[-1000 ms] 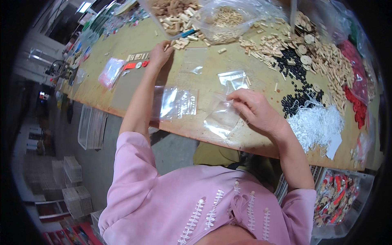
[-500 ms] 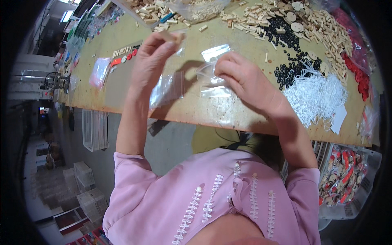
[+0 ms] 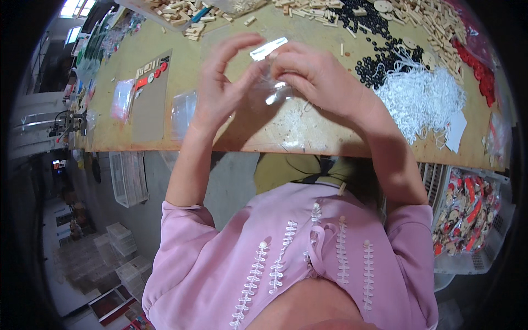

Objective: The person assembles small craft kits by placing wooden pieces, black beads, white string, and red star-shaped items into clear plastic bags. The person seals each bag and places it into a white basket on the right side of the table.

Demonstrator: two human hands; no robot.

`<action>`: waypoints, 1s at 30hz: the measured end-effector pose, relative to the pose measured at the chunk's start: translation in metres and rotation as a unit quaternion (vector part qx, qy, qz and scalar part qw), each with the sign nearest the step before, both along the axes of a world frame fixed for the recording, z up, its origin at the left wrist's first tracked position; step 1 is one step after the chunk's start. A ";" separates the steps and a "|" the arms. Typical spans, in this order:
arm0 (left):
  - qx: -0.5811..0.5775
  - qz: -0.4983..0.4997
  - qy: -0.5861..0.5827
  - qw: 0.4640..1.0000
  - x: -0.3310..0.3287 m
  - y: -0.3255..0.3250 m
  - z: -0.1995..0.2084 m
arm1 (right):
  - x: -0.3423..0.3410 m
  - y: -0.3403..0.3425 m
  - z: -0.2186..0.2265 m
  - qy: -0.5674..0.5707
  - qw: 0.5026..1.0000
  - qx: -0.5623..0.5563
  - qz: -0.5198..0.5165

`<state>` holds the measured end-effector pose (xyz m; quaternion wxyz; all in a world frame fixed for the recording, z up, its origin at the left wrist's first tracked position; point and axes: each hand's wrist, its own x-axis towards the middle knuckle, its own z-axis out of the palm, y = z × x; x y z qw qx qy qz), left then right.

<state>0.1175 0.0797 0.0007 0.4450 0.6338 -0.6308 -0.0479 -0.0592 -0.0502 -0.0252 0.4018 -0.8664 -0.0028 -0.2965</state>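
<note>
A small clear plastic bag, shining with glare, is up off the table in front of me. My right hand pinches it between thumb and bent fingers. To its left, my left hand is curved with fingers and thumb apart, the thumb reaching the bag's near side. That hand is slightly blurred, and I make out nothing held in it. What the bag contains is hidden by glare and fingers. More clear bags lie on the table beside my left wrist.
White strings are heaped at right, by black beads and wooden pieces. Red pieces line the far right. At left lies a brown card with sample parts beside a pinkish packet. A crate holds filled bags lower right.
My left hand, which held a light wooden piece, has come right toward the bag, its fingers now apart. My right hand has lifted the bag farther from me. The view has shifted slightly.
</note>
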 end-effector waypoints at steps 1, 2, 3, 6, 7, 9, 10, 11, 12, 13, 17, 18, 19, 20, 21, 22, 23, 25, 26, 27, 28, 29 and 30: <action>-0.013 0.012 0.058 0.998 -0.001 0.000 -0.002 | -0.001 -0.001 -0.001 -0.010 1.000 -0.007 -0.001; -0.025 0.024 0.115 0.993 0.001 0.000 -0.003 | -0.001 -0.002 -0.003 -0.021 1.000 -0.013 -0.003; -0.039 0.037 0.169 0.984 0.003 0.001 0.000 | -0.001 -0.004 -0.003 -0.033 0.999 -0.021 -0.004; -0.072 0.073 0.201 0.974 -0.004 0.013 0.003 | 0.001 -0.009 -0.005 -0.016 0.998 -0.046 -0.031; -0.069 0.057 0.208 0.974 -0.014 0.019 0.008 | 0.001 -0.007 -0.014 -0.018 0.999 -0.001 -0.050; -0.011 -0.105 0.174 0.979 -0.029 0.034 0.009 | 0.018 -0.021 -0.026 -0.065 0.997 0.003 -0.037; 0.018 -0.192 0.122 0.974 -0.042 0.039 0.009 | 0.014 -0.026 -0.012 -0.098 0.995 0.019 -0.027; 0.083 -0.270 0.117 0.952 -0.063 0.037 0.015 | 0.015 -0.028 -0.016 -0.119 0.992 0.002 -0.047; 0.184 -0.290 0.134 0.930 -0.081 0.044 0.014 | 0.020 -0.027 -0.019 -0.144 0.988 -0.013 -0.054; 0.219 -0.344 0.133 0.903 -0.095 0.045 0.000 | 0.022 -0.029 -0.019 -0.171 0.983 -0.032 -0.063; 0.365 -0.380 0.028 0.849 -0.121 0.059 -0.070 | 0.022 -0.031 -0.018 -0.129 0.989 -0.017 -0.071; 0.390 -0.366 0.008 0.845 -0.119 0.063 -0.077 | 0.022 -0.032 -0.018 -0.129 0.989 -0.027 -0.072; 0.414 -0.350 -0.011 0.840 -0.115 0.066 -0.082 | 0.023 -0.033 -0.018 -0.130 0.988 -0.038 -0.071; 0.437 -0.333 -0.030 0.835 -0.113 0.069 -0.084 | 0.025 -0.033 -0.018 -0.130 0.988 -0.048 -0.069; 0.462 -0.352 0.012 0.814 -0.112 0.070 -0.080 | 0.020 -0.030 -0.019 -0.101 0.992 -0.025 -0.072; 0.483 -0.362 0.045 0.796 -0.107 0.068 -0.069 | 0.012 -0.028 -0.017 -0.084 0.994 -0.008 -0.072; 0.504 -0.359 0.070 0.783 -0.097 0.067 -0.055 | 0.011 -0.028 -0.010 -0.080 0.995 0.006 -0.063; 0.424 -0.419 0.103 0.796 -0.081 0.073 -0.040 | 0.010 -0.021 -0.016 -0.046 0.997 0.036 -0.050; 0.422 -0.422 0.109 0.795 -0.071 0.068 -0.021 | -0.004 -0.020 0.001 0.052 0.993 0.101 -0.022; 0.414 -0.431 0.123 0.792 -0.060 0.063 -0.004 | -0.003 -0.020 0.004 0.054 0.980 0.190 0.034; 0.421 -0.419 0.174 0.786 -0.048 0.059 0.009 | -0.004 -0.018 -0.002 0.025 0.958 0.272 0.083; 0.426 -0.407 0.225 0.776 -0.028 0.056 0.021 | -0.004 -0.018 -0.003 0.025 0.946 0.307 0.104; 0.414 -0.343 0.299 0.789 -0.011 0.061 0.029 | -0.003 -0.014 -0.004 0.064 0.963 0.256 0.060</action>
